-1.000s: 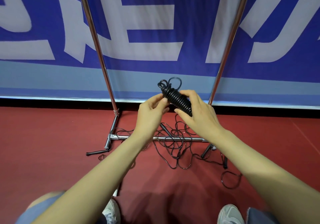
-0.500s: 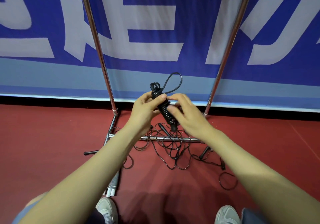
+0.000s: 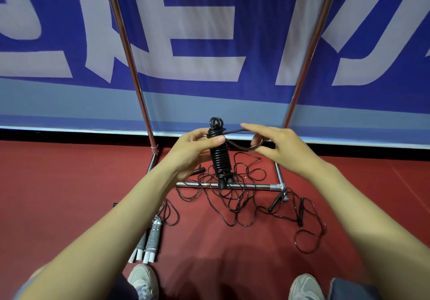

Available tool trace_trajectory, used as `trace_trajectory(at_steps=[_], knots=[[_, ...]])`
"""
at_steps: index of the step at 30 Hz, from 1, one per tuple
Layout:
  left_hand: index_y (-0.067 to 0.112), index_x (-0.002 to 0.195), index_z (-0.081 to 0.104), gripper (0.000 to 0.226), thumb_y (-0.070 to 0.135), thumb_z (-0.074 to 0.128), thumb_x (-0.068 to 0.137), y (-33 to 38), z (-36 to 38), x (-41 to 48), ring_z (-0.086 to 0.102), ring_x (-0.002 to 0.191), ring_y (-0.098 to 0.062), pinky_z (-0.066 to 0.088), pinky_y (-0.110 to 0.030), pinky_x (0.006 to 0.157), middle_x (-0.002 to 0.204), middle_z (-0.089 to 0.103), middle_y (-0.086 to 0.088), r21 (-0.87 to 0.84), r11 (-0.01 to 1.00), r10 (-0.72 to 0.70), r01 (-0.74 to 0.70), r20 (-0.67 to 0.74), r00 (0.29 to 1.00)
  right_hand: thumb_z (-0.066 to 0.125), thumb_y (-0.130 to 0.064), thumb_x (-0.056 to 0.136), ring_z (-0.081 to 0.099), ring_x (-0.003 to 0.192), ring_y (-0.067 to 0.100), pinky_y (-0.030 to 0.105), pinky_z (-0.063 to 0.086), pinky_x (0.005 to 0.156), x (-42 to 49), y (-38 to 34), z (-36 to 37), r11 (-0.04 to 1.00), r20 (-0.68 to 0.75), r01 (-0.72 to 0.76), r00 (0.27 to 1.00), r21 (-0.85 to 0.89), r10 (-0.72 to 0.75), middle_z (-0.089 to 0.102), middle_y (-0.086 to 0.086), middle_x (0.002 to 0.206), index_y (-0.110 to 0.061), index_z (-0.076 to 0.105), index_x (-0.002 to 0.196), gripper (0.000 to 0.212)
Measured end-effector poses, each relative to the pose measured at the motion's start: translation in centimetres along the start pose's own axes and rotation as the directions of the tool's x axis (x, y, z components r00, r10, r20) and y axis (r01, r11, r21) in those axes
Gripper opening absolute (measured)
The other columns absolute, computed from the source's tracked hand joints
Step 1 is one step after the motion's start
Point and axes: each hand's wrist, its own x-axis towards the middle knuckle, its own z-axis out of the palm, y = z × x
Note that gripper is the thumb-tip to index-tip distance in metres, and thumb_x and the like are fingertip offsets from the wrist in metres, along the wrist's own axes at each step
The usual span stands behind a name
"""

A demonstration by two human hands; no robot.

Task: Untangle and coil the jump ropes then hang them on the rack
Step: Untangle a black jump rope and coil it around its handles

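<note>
The only lettering stands on the blue banner (image 3: 232, 44) behind the rack (image 3: 130, 55). It consists of very large white strokes, cut off by the top edge of the view and crossed by the rack's two upright poles. No whole character, word or number can be made out.

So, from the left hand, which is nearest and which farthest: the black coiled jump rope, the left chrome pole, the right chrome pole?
1. Black coiled jump rope: gripped in the left hand.
2. Left chrome pole: on its left.
3. Right chrome pole: far right.
</note>
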Motion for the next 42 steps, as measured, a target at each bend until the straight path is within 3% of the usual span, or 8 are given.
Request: trace_trajectory(at_steps=[4, 7, 11, 16, 22, 27, 33, 42], knots=[[0.008, 0.107, 0.063, 0.04, 0.018, 0.072, 0.069, -0.1, 0.1, 0.1, 0.066, 0.091, -0.021, 0.053, -0.034, 0.09, 0.1, 0.066, -0.009, -0.009, 1.0, -0.024, 0.024, 0.001, 1.0, 0.07, -0.016, 0.086, 0.064, 0.086, 0.015, 0.042, 0.053, 0.079, -0.2, -0.1, -0.5, 0.992, -0.098, 0.067, 0.992, -0.104, -0.078, 0.065, -0.013, 0.095, -0.024, 0.069, 0.102, 0.017], [0.01, 0.104, 0.063, 0.032, 0.014, 0.073, 0.074, -0.3, 0.2, 0.3, 0.068, 0.083, -0.018, 0.054, -0.033, 0.086, 0.095, 0.066, -0.006, -0.03, 0.999, -0.036, 0.033, -0.074, 0.997, 0.072, -0.027, 0.084, 0.055, 0.089, 0.011, 0.037, 0.051, 0.079, -0.2, -0.4, -0.8, 0.983, -0.125, 0.105, 0.984, -0.151, -0.125, 0.051, -0.012, 0.1, -0.022, 0.069, 0.085, 0.006], [0.01, 0.102, 0.059, 0.035, 0.002, 0.077, 0.072, -1.2, 1.1, 0.5, 0.068, 0.079, -0.02, 0.052, -0.04, 0.085, 0.086, 0.066, -0.005, -0.02, 1.0, -0.007, 0.004, -0.166, 0.986, 0.074, -0.021, 0.084, 0.049, 0.109, 0.0, 0.005, 0.028, 0.094, -0.3, -2.8, 0.0, 0.978, -0.08, 0.071, 0.995, 0.198, -0.056, 0.054, -0.007, 0.11, -0.021, 0.068, 0.077, 0.009], [0.013, 0.095, 0.055, 0.039, 0.001, 0.081, 0.068, -1.1, 1.7, 0.4, 0.07, 0.076, -0.015, 0.053, -0.03, 0.072, 0.081, 0.071, -0.001, 0.04, 0.998, 0.053, -0.048, -0.122, 0.991, 0.054, -0.014, 0.086, 0.055, 0.123, 0.008, 0.02, 0.038, 0.106, -0.2, -3.5, -0.5, 0.689, 0.12, -0.086, 0.993, 0.72, -0.002, 0.069, -0.004, 0.119, -0.016, 0.073, 0.092, 0.02], [0.011, 0.091, 0.054, 0.037, 0.002, 0.082, 0.068, -1.3, 1.6, 0.2, 0.067, 0.071, -0.01, 0.05, -0.018, 0.06, 0.098, 0.069, -0.005, 0.2, 0.973, 0.139, -0.116, -0.107, 0.984, 0.058, -0.004, 0.091, 0.063, 0.112, 0.004, 0.016, 0.047, 0.093, -0.5, -3.9, 0.0, 0.659, 0.102, -0.127, 0.992, 0.741, 0.077, 0.072, -0.013, 0.108, -0.016, 0.071, 0.105, 0.023], [0.014, 0.091, 0.053, 0.051, 0.017, 0.091, 0.057, -1.4, 2.1, 0.1, 0.063, 0.072, -0.009, 0.054, -0.028, 0.076, 0.088, 0.068, -0.001, 0.344, 0.924, 0.23, -0.168, -0.148, 0.962, 0.068, -0.018, 0.075, 0.068, 0.097, 0.008, 0.021, 0.05, 0.093, -0.2, -4.4, 0.4, 0.606, 0.038, -0.143, 0.982, 0.783, 0.183, 0.075, -0.004, 0.096, -0.012, 0.074, 0.094, 0.02], [0.023, 0.095, 0.056, 0.055, 0.025, 0.093, 0.054, -1.2, 3.0, -0.2, 0.05, 0.054, 0.008, 0.043, -0.01, 0.059, 0.076, 0.06, 0.01, 0.476, 0.857, 0.339, -0.2, -0.227, 0.913, 0.074, -0.003, 0.075, 0.068, 0.074, 0.014, 0.026, 0.058, 0.078, 0.7, -4.7, 0.9, 0.449, -0.045, -0.154, 0.914, 0.88, 0.403, 0.071, 0.002, 0.074, -0.008, 0.067, 0.081, 0.011], [0.044, 0.099, 0.061, 0.052, 0.038, 0.09, 0.056, -0.8, 3.4, -1.1, 0.062, 0.071, -0.012, 0.055, -0.034, 0.079, 0.089, 0.068, -0.003, 0.551, 0.786, 0.418, -0.281, -0.138, 0.898, 0.076, -0.004, 0.078, 0.07, 0.068, 0.016, 0.027, 0.058, 0.076, 0.6, -4.3, 0.1, 0.639, -0.06, -0.259, 0.9, 0.724, 0.432, 0.071, 0.004, 0.068, -0.011, 0.068, 0.081, 0.012]])
